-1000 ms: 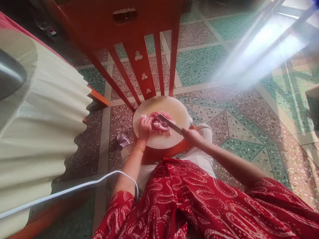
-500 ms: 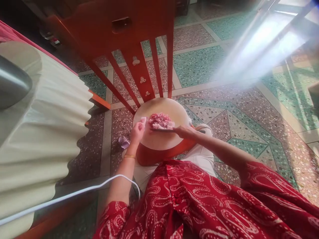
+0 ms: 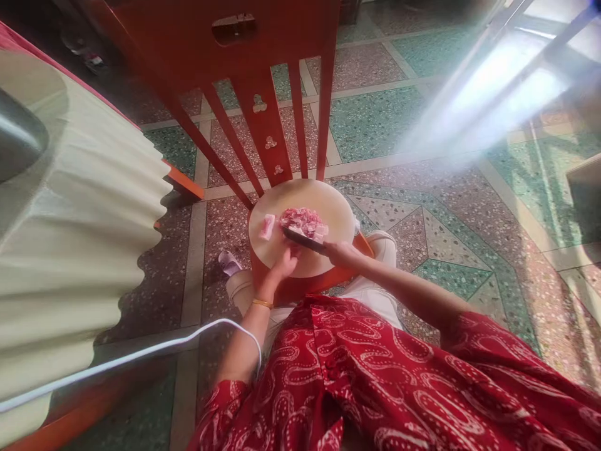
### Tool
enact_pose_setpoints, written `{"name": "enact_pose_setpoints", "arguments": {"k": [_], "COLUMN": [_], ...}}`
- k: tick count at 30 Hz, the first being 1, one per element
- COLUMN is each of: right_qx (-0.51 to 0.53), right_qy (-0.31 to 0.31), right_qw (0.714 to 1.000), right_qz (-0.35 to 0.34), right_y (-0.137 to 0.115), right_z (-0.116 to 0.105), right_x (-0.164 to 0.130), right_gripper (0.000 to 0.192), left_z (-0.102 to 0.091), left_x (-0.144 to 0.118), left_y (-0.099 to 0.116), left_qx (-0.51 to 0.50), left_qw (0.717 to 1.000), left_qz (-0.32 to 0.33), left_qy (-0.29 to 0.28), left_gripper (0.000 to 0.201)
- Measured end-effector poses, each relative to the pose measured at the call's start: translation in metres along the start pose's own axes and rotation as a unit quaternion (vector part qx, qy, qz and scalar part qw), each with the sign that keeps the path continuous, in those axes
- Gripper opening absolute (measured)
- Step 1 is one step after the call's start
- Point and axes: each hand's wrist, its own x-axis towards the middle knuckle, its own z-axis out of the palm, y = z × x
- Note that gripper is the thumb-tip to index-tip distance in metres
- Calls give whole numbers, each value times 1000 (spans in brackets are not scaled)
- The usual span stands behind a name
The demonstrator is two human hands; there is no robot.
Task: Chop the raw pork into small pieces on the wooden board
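Note:
On a round pale cutting board [image 3: 272, 263] lies a heap of chopped pink meat [image 3: 301, 219]. A separate strip of meat [image 3: 267, 227] rests on the board to its left. My right hand [image 3: 342, 254] is wrapped round the handle of a dark-bladed knife [image 3: 305, 240]. The blade slants across the near side of the heap, its tip to the left. Close below the blade is my left hand [image 3: 287, 262], its fingers curled together; whether they touch the blade or hold a small bit is too small to tell.
The board sits on the seat of a red wooden chair [image 3: 256, 131], whose slatted back rises behind it. At left a table with a cream ruffled cloth [image 3: 94, 207] stands close by. A white cable [image 3: 141, 352] crosses in front of my left forearm.
My left hand has let go of the meat strip, leaving it at the board's left, and moved right and nearer, beneath the blade. The knife's tip has swung slightly away from me.

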Motion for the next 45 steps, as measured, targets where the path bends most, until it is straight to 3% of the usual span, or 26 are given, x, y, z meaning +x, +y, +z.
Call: {"name": "enact_pose_setpoints", "arguments": {"k": [3,6,12,18,26,31,35,45], "right_qx": [-10,-31,-78,-91,-50,-77,-108,-81], "right_qy": [6,-7,-31,-50,-41,-73,-73,-72], "right_qw": [1000,999,996,995,996,994,991,994], "right_qz": [0,12,-12,-12,-63,-31,15,-22], "right_y": [-7,-19,-31,-30,-65,-33,-7,-32], "right_z": [-1,-1,8,12,8,2,-9,4], "right_x": [-10,-16,-24,-25,33,6,-14,-12], "right_gripper": [36,34,36,34,30,44,43,48], "left_z": [8,5,21,35,36,35,34,32], "left_x": [-9,-23,-35,-29,-25,-26,-27,-28], "left_y": [1,-4,-25,-43,-43,-37,-32,-38], "left_qx": [165,271,302,282,284,263,273,289], "left_qw": [982,949,917,921,922,930,926,923], "left_qz": [86,132,222,205,173,168,161,166], "left_qy": [26,90,140,172,201,195,205,194], "left_gripper": [25,21,25,26,28,27,27,24]}}
